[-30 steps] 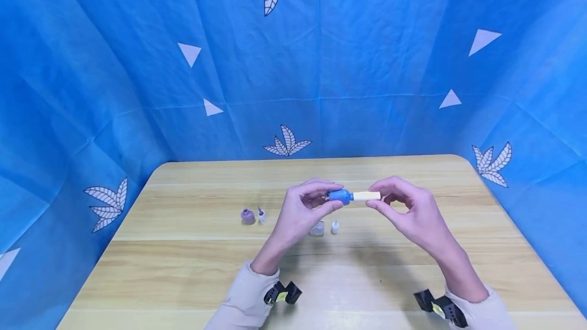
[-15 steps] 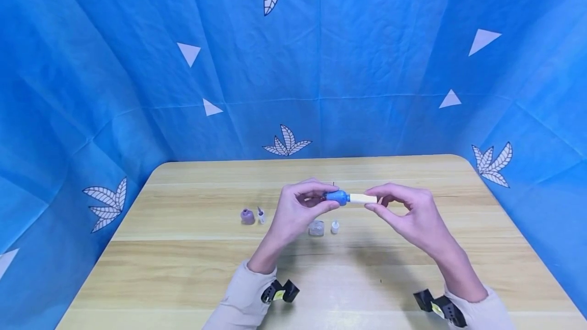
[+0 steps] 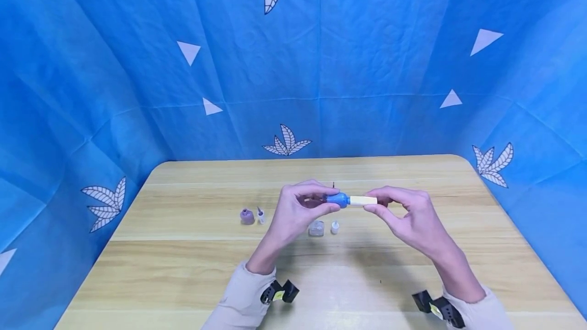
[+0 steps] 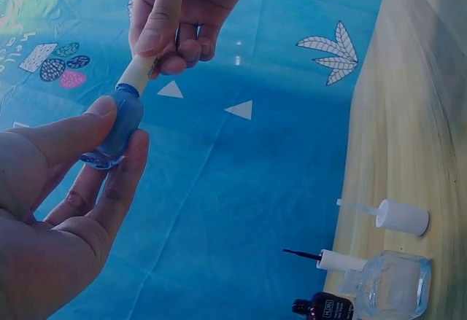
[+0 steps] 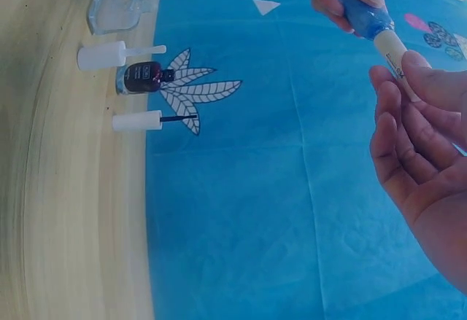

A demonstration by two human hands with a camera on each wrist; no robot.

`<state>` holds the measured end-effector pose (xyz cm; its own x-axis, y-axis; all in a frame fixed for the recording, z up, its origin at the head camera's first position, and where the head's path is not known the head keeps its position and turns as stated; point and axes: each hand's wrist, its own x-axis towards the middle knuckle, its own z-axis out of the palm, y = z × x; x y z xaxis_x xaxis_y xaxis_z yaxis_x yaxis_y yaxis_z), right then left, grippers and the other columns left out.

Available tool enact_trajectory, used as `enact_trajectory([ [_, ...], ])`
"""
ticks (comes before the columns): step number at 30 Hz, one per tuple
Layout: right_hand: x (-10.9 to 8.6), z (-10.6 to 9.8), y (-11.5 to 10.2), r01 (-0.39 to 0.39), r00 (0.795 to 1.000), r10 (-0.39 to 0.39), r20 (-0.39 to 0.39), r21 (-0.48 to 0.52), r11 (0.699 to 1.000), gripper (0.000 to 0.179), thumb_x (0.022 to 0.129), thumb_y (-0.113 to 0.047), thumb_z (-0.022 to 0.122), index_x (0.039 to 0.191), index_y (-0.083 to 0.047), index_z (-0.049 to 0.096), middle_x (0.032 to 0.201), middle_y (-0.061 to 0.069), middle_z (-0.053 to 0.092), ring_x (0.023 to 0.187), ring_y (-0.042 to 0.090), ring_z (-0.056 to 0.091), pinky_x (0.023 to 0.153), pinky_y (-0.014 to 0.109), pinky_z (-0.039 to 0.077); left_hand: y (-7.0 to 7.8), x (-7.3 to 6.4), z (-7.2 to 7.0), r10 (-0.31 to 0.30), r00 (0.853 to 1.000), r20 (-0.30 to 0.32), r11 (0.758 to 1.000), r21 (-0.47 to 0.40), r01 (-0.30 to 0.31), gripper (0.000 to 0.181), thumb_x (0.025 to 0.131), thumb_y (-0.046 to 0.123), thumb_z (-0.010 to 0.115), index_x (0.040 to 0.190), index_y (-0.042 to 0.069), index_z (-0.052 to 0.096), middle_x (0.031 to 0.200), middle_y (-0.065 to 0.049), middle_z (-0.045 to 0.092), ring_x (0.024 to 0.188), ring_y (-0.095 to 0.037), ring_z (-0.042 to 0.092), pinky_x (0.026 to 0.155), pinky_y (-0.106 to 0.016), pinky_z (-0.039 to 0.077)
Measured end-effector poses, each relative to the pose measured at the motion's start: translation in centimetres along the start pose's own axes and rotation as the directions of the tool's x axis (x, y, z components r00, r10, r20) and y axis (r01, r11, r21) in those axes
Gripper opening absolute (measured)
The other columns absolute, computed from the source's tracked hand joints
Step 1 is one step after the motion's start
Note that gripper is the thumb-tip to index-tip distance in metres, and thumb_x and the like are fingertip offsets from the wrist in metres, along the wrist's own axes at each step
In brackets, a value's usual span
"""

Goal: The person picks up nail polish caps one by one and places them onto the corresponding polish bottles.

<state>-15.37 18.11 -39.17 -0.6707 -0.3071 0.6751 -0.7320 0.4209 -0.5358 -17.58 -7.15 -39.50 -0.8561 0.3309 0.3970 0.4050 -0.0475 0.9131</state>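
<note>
A blue nail polish bottle (image 3: 337, 199) lies sideways above the table, its white cap (image 3: 363, 200) seated on its neck and pointing right. My left hand (image 3: 295, 213) holds the bottle body between thumb and fingers, as the left wrist view shows with the blue glass (image 4: 122, 127). With thumb and fingertips my right hand (image 3: 410, 218) pinches the cap's outer end; the right wrist view shows the cap (image 5: 391, 49) under the thumb. The left fingers partly hide the bottle's base.
On the wooden table (image 3: 183, 264) stand an uncapped purple bottle (image 3: 247, 217) beside its brush cap (image 3: 261, 216), and a clear bottle (image 3: 316, 228) beside a white brush cap (image 3: 335, 227). A dark bottle (image 5: 142, 77) and dark-brushed cap (image 5: 137, 121) stand farther back. Blue cloth (image 3: 385, 65) surrounds the table.
Both hands have shifted slightly left with the bottle and cap, then stayed almost still. The grip of each hand looks much the same. The bottles and caps on the table have not moved.
</note>
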Motion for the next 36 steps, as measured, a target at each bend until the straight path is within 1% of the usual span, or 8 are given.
enact_trajectory([
  [3,-0.03,0.01,0.01,0.019,1.0,-0.019,0.008,-0.009,1.0,0.029,0.079,0.005,0.084,0.1,-0.014,0.078,0.077,-0.012,0.066,0.066,0.005,0.058,0.059,0.017,0.047,0.08,0.03,0.1,-0.002,1.0,0.006,1.0,-0.004,0.002,0.025,0.082,-0.001,0.085,0.107,0.0,0.079,0.1,-0.011,0.075,0.091,-0.022,0.073,0.082,-0.037,0.064],
  [7,0.03,0.06,0.04,0.014,0.999,-0.014,0.03,-0.014,1.0,0.024,0.085,0.003,0.079,0.099,-0.016,0.076,0.077,-0.014,0.066,0.066,0.004,0.058,0.057,0.017,0.044,0.1,-0.01,0.14,-0.004,1.0,0.004,1.0,-0.006,0.004,0.024,0.082,0.0,0.085,0.106,0.001,0.08,0.099,-0.009,0.075,0.09,-0.022,0.073,0.082,-0.037,0.064],
  [13,0.26,0.37,-0.04,-0.036,0.998,0.035,0.049,0.007,0.999,0.028,0.091,0.005,0.072,0.093,-0.023,0.073,0.073,-0.018,0.063,0.064,0.004,0.056,0.054,0.02,0.043,0.11,-0.02,0.07,0.009,1.0,0.001,1.0,0.001,-0.009,0.023,0.083,0.002,0.085,0.105,0.002,0.08,0.098,-0.006,0.075,0.089,-0.021,0.073,0.082,-0.038,0.064],
  [19,0.23,0.39,-0.02,-0.077,0.995,0.075,0.068,0.029,0.997,0.032,0.094,0.002,0.069,0.087,-0.029,0.069,0.067,-0.018,0.057,0.054,0.002,0.046,0.047,0.019,0.034,0.29,-0.08,0.25,-0.008,1.0,-0.002,1.0,0.013,0.008,0.024,0.082,0.002,0.086,0.105,0.003,0.08,0.097,-0.007,0.074,0.088,-0.021,0.073,0.082,-0.038,0.064],
  [23,0.15,0.51,0.04,-0.098,0.993,0.095,0.073,0.042,0.994,0.033,0.096,0.002,0.068,0.085,-0.029,0.068,0.065,-0.018,0.056,0.051,0.003,0.041,0.045,0.02,0.032,0.12,-0.03,0.23,-0.011,1.0,0.005,1.0,0.002,0.011,0.024,0.082,0.003,0.086,0.106,0.003,0.08,0.098,-0.009,0.074,0.089,-0.022,0.072,0.082,-0.038,0.064],
  [31,0.0,0.54,-0.24,-0.156,0.983,0.152,0.1,0.032,0.987,0.026,0.101,-0.002,0.063,0.091,-0.025,0.07,0.073,-0.012,0.064,0.065,0.01,0.057,0.049,0.023,0.043,-0.15,0.17,0.01,-0.025,1.0,0.013,0.999,-0.024,0.026,0.025,0.083,0.0,0.084,0.108,0.001,0.079,0.101,-0.011,0.075,0.091,-0.023,0.074,0.084,-0.037,0.064],
  [33,-0.01,0.34,-0.32,-0.169,0.982,0.165,0.096,0.032,0.985,0.024,0.101,-0.002,0.063,0.097,-0.024,0.072,0.079,-0.011,0.068,0.068,0.011,0.06,0.052,0.023,0.045,-0.15,0.17,0.07,-0.033,0.999,0.01,0.999,-0.03,0.034,0.026,0.083,0.0,0.084,0.108,0.001,0.079,0.101,-0.011,0.075,0.092,-0.023,0.073,0.085,-0.037,0.063],
  [36,-0.01,-0.09,-0.49,-0.169,0.983,0.166,0.077,0.042,0.985,0.025,0.096,-0.001,0.07,0.11,-0.021,0.074,0.089,-0.008,0.072,0.074,0.01,0.064,0.06,0.021,0.052,-0.22,0.11,0.2,-0.047,0.999,0.002,0.998,-0.03,0.047,0.026,0.084,0.001,0.084,0.109,0.001,0.079,0.102,-0.01,0.074,0.093,-0.023,0.073,0.086,-0.037,0.063],
])
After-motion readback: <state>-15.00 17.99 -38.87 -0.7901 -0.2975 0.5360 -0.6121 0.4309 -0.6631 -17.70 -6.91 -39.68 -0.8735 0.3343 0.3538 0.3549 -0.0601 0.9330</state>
